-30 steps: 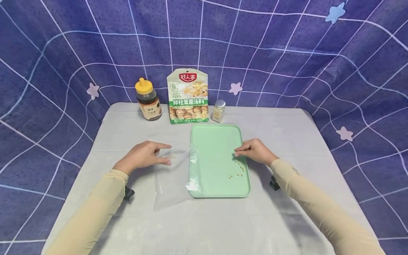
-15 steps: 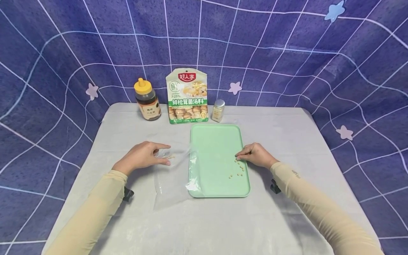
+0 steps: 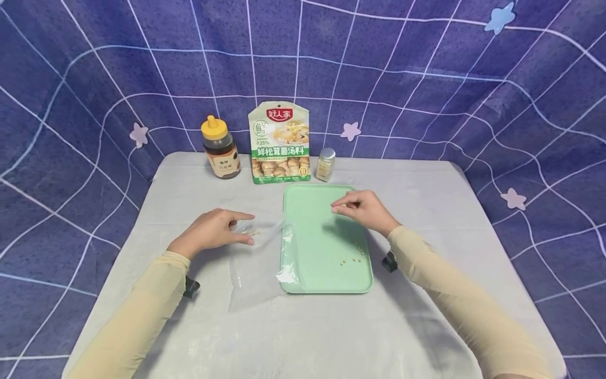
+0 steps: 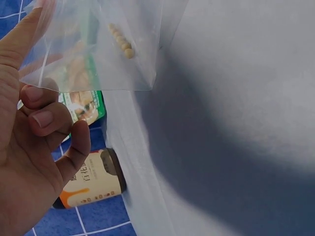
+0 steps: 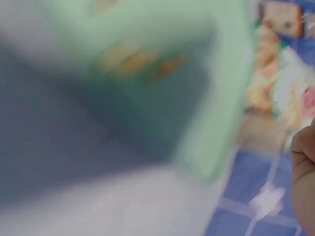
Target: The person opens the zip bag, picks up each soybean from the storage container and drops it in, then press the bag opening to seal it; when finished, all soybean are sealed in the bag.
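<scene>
My left hand (image 3: 210, 231) holds a clear plastic bag (image 3: 255, 276) at its mouth, thumb and forefinger spread apart. Several round beige soybeans lie in a row inside the bag (image 4: 142, 73), as the left wrist view shows. Over the green tray (image 3: 312, 210) is my right hand (image 3: 366, 210), raised, with thumb and fingertips pinched together. A soybean appears to be between them, mostly hidden by the fingers. More loose soybeans (image 3: 354, 259) are scattered on the tray's lower right part. The bag's right side overlaps the tray's left rim. The right wrist view is blurred.
Behind the tray stand a yellow-capped honey bottle (image 3: 221, 150), an upright soup-seasoning pouch (image 3: 279, 145) and a small silver-lidded jar (image 3: 325, 165). A blue curtain with white grid lines (image 3: 397, 63) surrounds the white-covered table (image 3: 312, 337).
My right hand first lowered to the soybeans at the tray's right side, then lifted and moved left and away from me. One soybean is gone from there. The left hand and bag stay put.
</scene>
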Tool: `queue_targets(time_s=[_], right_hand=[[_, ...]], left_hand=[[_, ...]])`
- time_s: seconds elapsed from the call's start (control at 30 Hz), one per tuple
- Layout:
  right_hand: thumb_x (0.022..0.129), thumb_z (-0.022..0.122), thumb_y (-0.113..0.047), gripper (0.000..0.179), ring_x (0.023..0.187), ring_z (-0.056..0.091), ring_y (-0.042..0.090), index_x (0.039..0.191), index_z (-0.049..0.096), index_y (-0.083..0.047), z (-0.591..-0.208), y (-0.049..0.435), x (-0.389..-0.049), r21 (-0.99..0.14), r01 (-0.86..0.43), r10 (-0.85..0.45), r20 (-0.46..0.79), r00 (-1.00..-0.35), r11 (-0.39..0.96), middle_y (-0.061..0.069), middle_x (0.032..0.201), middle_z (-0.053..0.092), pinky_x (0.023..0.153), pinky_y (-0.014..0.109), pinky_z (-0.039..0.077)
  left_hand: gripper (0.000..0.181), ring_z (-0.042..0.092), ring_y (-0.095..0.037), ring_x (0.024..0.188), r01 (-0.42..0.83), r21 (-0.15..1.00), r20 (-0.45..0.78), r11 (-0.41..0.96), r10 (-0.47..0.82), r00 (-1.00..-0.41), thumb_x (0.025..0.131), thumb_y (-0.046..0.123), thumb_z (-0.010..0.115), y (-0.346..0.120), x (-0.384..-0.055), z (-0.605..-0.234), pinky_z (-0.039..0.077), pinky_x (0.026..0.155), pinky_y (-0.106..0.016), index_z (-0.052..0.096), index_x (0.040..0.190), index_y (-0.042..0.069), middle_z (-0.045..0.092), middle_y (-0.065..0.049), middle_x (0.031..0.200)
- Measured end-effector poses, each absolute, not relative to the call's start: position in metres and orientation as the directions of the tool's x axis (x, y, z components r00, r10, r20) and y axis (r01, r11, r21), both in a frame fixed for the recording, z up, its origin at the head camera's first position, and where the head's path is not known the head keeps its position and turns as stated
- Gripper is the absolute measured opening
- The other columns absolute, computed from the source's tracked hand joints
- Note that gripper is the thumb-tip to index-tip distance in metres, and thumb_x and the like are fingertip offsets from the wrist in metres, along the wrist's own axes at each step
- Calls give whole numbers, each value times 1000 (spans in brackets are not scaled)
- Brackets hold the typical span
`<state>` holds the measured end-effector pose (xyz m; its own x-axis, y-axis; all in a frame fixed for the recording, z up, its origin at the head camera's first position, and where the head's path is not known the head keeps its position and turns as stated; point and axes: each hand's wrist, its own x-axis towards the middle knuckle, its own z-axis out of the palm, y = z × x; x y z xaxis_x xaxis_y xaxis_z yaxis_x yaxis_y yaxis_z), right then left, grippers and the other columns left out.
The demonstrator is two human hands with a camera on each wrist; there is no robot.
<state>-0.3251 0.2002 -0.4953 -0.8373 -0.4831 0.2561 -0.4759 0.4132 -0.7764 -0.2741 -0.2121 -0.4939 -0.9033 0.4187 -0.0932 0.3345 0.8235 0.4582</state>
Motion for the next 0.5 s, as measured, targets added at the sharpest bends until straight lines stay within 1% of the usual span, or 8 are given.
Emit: queue_targets(time_s=[0.07,0.13,0.23,0.33,0.43,0.5], right_hand=[[87,83,-17,15,60,42,18,100,82,-8,-482,177,-323,-790,-503,-506,292,-812,351,4,62,49,60,30,38],[87,83,-13,15,59,40,18,100,81,-5,-471,154,-321,-788,-541,-537,332,-775,294,5,62,46,59,31,37],[86,82,-7,15,59,38,18,100,80,-2,-460,119,-319,-771,-605,-598,393,-698,200,6,62,45,59,31,35],[87,82,-7,14,59,39,16,99,81,-3,-452,88,-320,-747,-653,-648,435,-625,128,3,63,46,58,29,34],[87,82,-12,14,58,39,14,99,82,-6,-446,65,-321,-745,-659,-673,436,-597,101,-1,63,46,57,28,33],[88,82,-16,14,57,39,14,100,82,-7,-444,54,-322,-747,-657,-682,430,-591,99,-2,63,47,56,29,33]], left_hand=[[71,41,-14,58,334,455,-97,826,418,-903,75,56,86,-213,-274,-494,33,53,-35,69,135,22,50,4,69],[71,40,-14,58,332,451,-102,829,418,-903,75,56,86,-213,-274,-494,33,53,-35,69,135,22,49,4,69],[71,40,-14,56,321,444,-115,836,409,-905,75,56,86,-213,-274,-493,33,52,-35,69,135,23,49,3,68],[72,40,-14,55,318,435,-121,842,404,-907,75,57,86,-214,-274,-492,34,51,-35,69,135,23,49,3,67],[72,41,-13,55,327,431,-117,841,412,-904,75,59,85,-214,-274,-492,35,51,-35,69,135,23,50,4,68],[72,41,-13,55,336,432,-111,837,419,-901,74,60,84,-214,-274,-491,35,51,-35,69,135,23,51,4,68]])
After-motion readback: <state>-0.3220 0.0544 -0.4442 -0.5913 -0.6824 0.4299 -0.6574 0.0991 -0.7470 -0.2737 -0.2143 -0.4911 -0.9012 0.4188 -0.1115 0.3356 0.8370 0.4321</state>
